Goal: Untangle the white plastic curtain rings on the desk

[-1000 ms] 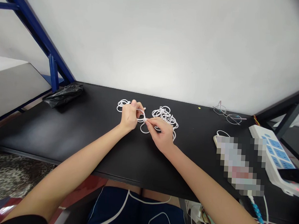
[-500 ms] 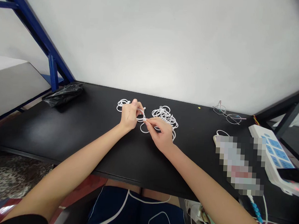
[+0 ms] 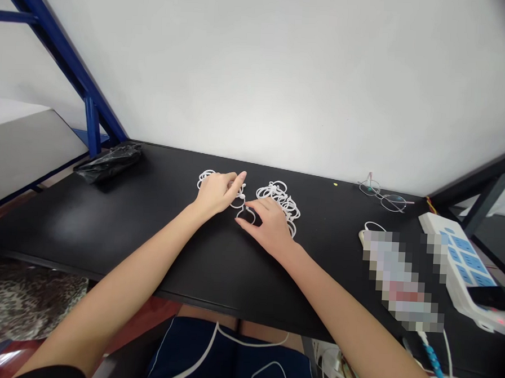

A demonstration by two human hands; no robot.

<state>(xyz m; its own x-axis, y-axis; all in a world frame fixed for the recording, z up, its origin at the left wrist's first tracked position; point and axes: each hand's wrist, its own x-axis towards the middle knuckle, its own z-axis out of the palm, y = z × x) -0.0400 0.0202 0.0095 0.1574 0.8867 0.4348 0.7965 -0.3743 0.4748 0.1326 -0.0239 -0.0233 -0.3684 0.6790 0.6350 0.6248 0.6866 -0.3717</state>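
White plastic rings lie on the black tabletop [image 3: 169,241], some of them joined to one another. My left hand [image 3: 218,192] is curled over a white ring [image 3: 237,203], with its thumb stretched up and away; its fingertips are partly hidden. Another white ring [image 3: 246,216], with a gap at its top, lies between the parted thumb and forefinger of my right hand [image 3: 270,221]. That hand is open, low over the table. Behind it spreads a pile of white rings [image 3: 280,196]. A few more rings [image 3: 205,177] show beyond my left hand.
A crumpled black plastic bag [image 3: 110,162] lies at the back left by the blue metal frame [image 3: 92,127]. At the right are eyeglasses [image 3: 391,202], a blurred phone [image 3: 400,281] with a cable, and a white power strip [image 3: 456,261]. A wall stands behind the table.
My right thumb and forefinger have let go of the ring they pinched and spread around a lower one. My left hand has tipped down, its thumb swinging to the right.
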